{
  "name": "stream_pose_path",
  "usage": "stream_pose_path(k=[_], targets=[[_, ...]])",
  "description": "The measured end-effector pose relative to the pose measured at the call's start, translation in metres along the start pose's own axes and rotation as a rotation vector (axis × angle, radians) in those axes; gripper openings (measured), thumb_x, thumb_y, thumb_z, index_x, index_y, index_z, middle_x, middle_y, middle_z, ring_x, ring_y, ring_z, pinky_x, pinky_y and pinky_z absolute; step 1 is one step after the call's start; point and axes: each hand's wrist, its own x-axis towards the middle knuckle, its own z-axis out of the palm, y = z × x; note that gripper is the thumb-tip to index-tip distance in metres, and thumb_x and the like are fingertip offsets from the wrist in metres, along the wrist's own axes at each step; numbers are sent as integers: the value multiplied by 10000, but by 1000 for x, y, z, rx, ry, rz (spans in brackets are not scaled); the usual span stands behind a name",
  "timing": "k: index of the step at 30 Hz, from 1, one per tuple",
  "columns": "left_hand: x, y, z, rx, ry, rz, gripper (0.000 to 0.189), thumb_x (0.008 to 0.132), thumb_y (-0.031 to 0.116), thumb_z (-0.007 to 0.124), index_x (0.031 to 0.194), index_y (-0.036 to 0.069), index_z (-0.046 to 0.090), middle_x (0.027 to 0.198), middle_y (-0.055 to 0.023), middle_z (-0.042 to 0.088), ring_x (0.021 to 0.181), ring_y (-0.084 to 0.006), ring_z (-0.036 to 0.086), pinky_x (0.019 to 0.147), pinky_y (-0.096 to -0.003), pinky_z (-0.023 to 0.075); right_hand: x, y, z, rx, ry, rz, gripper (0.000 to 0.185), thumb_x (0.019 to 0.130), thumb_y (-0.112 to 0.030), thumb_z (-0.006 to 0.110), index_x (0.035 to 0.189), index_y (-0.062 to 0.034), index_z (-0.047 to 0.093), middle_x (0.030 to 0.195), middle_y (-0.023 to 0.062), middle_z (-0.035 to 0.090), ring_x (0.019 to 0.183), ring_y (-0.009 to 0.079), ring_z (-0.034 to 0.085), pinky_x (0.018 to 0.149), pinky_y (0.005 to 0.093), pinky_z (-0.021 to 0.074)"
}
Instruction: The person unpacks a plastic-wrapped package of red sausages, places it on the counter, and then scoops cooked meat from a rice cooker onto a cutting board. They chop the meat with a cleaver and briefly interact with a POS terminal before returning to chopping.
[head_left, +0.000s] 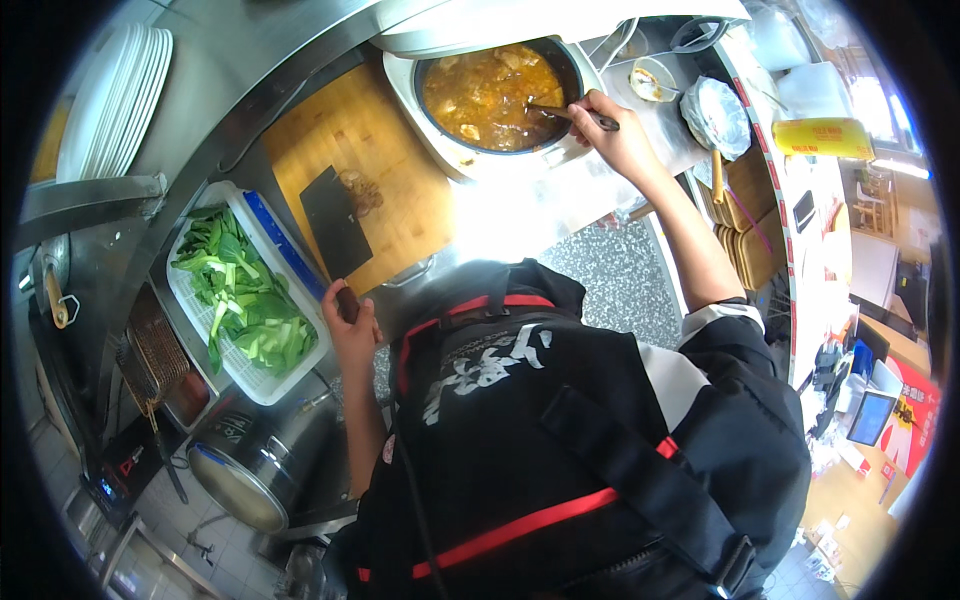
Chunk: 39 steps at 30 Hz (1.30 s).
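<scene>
My right hand (611, 135) grips the dark handle of a utensil (551, 110) whose far end dips into an orange-brown stew with pale chunks (491, 90). The stew fills a round dark pot set in a white cooker (420, 124). Down at the left, my left hand (352, 326) is closed around the brown handle of a cleaver (336, 217). Its dark blade lies over a wooden cutting board (409, 199), beside a small heap of sliced meat (364, 191). Left of the board, a white plastic basket (262, 394) holds chopped leafy greens (244, 292).
Stacked white plates (116, 97) stand on a metal shelf at upper left. Wire fry baskets (154, 349) and a large steel pot (240, 487) are at lower left. Right of the cooker are a small bowl (652, 79), a plastic-covered container (716, 116) and wooden trays (757, 247).
</scene>
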Motion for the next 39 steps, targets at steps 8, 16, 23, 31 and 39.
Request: stream_pose_path(k=[8, 16, 23, 31, 39], targets=[[-10, 6, 22, -17, 63, -1, 493, 885, 28, 561, 1314, 154, 352, 822, -25, 503, 542, -79, 457, 409, -220, 381, 15, 15, 3, 599, -219, 217, 205, 957, -193, 511, 945, 9, 544, 775, 76, 647, 648, 112, 605, 631, 238, 510], [-8, 15, 30, -50, 86, -13, 494, 883, 10, 554, 1295, 189, 349, 852, -13, 526, 534, -72, 455, 409, -220, 369, 10, 24, -9, 694, -160, 268, 215, 956, -212, 515, 930, 0, 539, 773, 79, 648, 647, 115, 605, 638, 244, 507], [-1, 20, 34, -31, 106, -4, 476, 884, 2, 546, 1289, 162, 354, 845, -23, 525, 532, -75, 448, 407, -223, 367, -13, 17, -16, 583, -125, 93, 192, 941, -193, 558, 946, -2, 573, 764, 41, 632, 659, 105, 585, 654, 241, 491], [7, 18, 35, -12, 81, 8, 493, 879, -14, 540, 1302, 158, 354, 928, -38, 544, 532, -81, 454, 409, -224, 377, -52, -6, -35, -251, -151, -511, 145, 857, -154, 630, 806, -45, 548, 688, 109, 557, 668, 281, 597, 628, 369, 499], [8, 21, 34, -4, 67, -13, 498, 872, -13, 549, 1301, 151, 357, 818, -32, 522, 524, -82, 459, 403, -227, 381, -68, -5, -56, -231, -93, -450, 94, 813, -14, 658, 835, 22, 574, 814, 139, 646, 726, 269, 638, 639, 343, 505]])
